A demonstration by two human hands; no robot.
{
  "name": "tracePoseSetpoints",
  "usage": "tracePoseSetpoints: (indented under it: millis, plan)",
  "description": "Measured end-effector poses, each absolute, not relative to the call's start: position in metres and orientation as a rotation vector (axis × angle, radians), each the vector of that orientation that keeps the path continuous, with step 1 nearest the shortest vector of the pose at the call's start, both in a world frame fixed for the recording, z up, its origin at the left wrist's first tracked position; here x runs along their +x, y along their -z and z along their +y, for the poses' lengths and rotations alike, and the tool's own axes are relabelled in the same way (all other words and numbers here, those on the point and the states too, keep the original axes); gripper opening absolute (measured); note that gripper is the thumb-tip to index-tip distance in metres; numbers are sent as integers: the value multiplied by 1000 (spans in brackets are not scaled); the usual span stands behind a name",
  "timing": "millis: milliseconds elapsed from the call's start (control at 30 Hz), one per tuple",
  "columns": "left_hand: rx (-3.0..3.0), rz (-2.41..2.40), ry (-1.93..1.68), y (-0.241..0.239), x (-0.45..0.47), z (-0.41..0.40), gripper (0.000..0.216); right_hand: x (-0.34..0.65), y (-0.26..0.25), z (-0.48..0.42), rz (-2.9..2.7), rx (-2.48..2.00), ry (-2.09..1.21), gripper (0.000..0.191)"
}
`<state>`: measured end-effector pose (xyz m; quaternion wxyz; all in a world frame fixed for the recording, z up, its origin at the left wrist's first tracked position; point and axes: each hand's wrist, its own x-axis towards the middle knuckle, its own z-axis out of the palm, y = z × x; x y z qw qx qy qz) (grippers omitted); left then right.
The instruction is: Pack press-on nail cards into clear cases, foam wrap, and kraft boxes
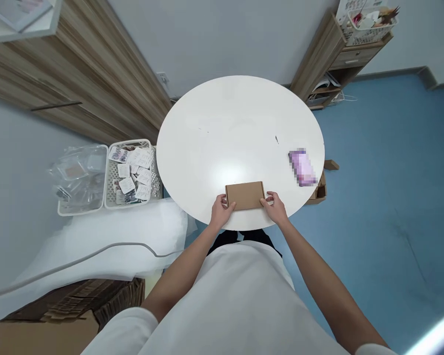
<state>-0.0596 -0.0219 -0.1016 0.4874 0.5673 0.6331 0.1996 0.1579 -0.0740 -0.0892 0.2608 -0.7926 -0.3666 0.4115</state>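
Observation:
A flat brown cardboard box (245, 195) with its lid closed is at the near side of the round white table (222, 118). My left hand (221, 211) grips its left end, thumb on top near the front corner and fingers along the side. At the opposite end, my right hand (274, 207) holds the box the same way, its thumb on the front right corner. Whether the box rests on the table or is slightly raised, I cannot tell.
A blurred purple item (302, 167) lies on the table's right. To the left stand a white basket of cards and small packets (150, 185) and a bin of clear plastic packaging (105, 190). An open cardboard box (320, 195) sits below the table's right edge.

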Motion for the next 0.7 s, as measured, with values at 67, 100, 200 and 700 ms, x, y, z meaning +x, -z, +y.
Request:
tracePoseSetpoints:
  millis: [67, 100, 200, 700]
  plan:
    - [1388, 1503, -510, 105, -58, -23, 50, 151, 92, -74, -975, -2095, -1128, 48]
    - [1393, 1499, -518, 105, -58, -24, 49, 147, 93, -74, -953, -2067, -1138, 46]
    - [1434, 1491, -537, 105, -55, -25, 49, 142, 92, -78, -882, -1997, -1200, 43]
    - [1540, 1491, -717, 67, 5, -28, 50, 192, 68, -87, -916, -1859, -1118, 43]
